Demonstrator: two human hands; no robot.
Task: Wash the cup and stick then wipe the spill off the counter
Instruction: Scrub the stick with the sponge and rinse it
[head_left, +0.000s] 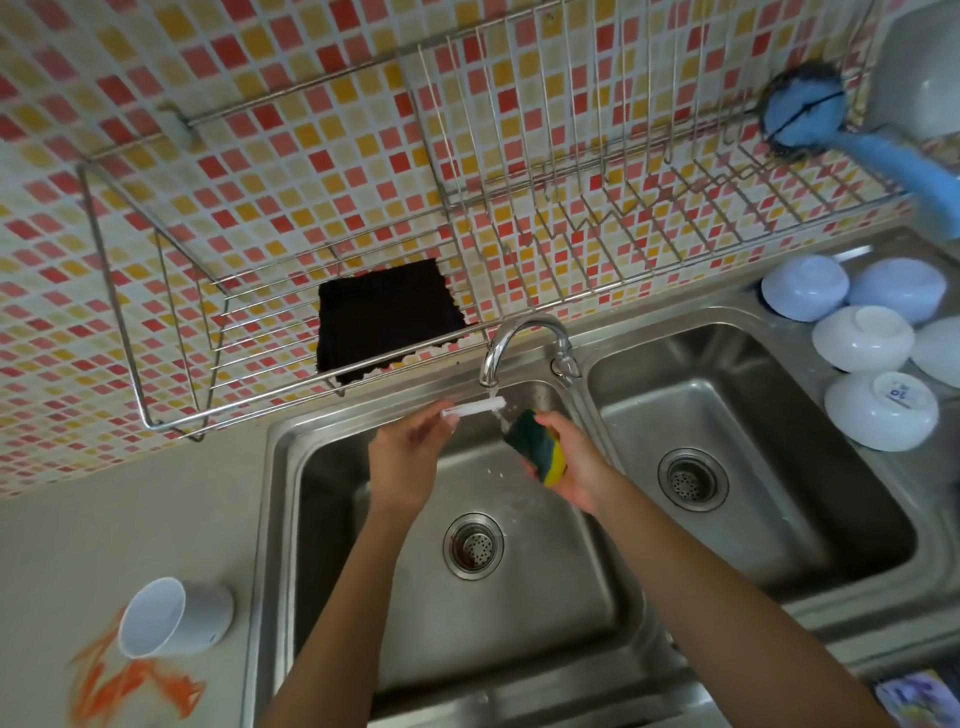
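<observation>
Far left on the counter (130, 499): white cup (174, 618) lying on its side, mouth toward the front, sitting right on the orange spill (130, 680). Cup looks unwashed, spill unwiped.

Left basin of the sink (322, 545): left hand (410, 457) pinches a white stick (474, 406) by its left end, stick held level, its right end under the running water from the tap (519, 343). Right hand (576, 467) is wrapped around a green-and-yellow sponge (535, 447), just right of the stream, near the stick but not touching it that I can see.

Step in hand, my read: rinsing the stick, first part of the job. To do it well, roll the stick under the stream, run the sponge along its length, then swap ends so the pinched part gets rinsed too. Keep it low in the basin so less splashes out.

Around: wire rack (171, 332) on the tiled wall above the sink, a dark cloth (384, 317) lying in it, probably handy for the spill. A blue brush (810, 109) hangs at upper right. Right basin has nothing in it. Far right, upturned white bowls (862, 338) on the drainer.

In the way: nothing near the tap. Cup has to come off the spill before wiping.
</observation>
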